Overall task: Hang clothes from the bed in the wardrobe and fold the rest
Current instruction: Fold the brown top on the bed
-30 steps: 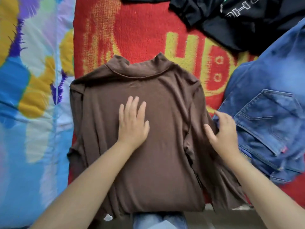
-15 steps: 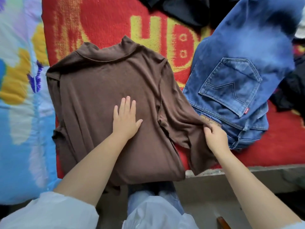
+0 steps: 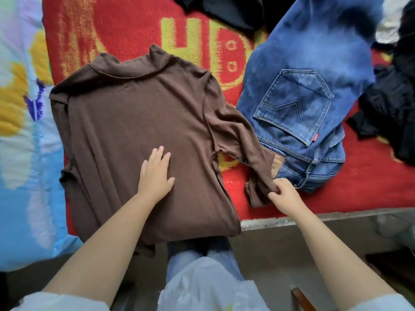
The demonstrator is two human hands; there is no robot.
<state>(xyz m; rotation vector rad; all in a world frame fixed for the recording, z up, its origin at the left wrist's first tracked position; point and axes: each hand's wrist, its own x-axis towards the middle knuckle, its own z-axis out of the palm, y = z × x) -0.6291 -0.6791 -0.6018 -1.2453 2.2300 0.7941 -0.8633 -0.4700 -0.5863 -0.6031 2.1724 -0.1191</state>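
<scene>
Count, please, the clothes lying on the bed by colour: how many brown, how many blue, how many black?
Brown: 1, the brown top, held by the left hand and the right hand.
Blue: 1, the jeans.
Black: at least 2 heaps, one at the top edge and one at the right edge; separate pieces cannot be told.
Total: at least 4.

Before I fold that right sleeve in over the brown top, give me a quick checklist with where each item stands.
1. Left hand flat on the brown top, pinning it: ok.
2. Right hand pinching the sleeve near its cuff: ok.
3. Sleeve clear of the jeans: not ok, it lies over their waistband.
4. Other sleeve already folded in: cannot tell.
5. Hem on the bed: not ok, it overhangs the bed edge.
</scene>
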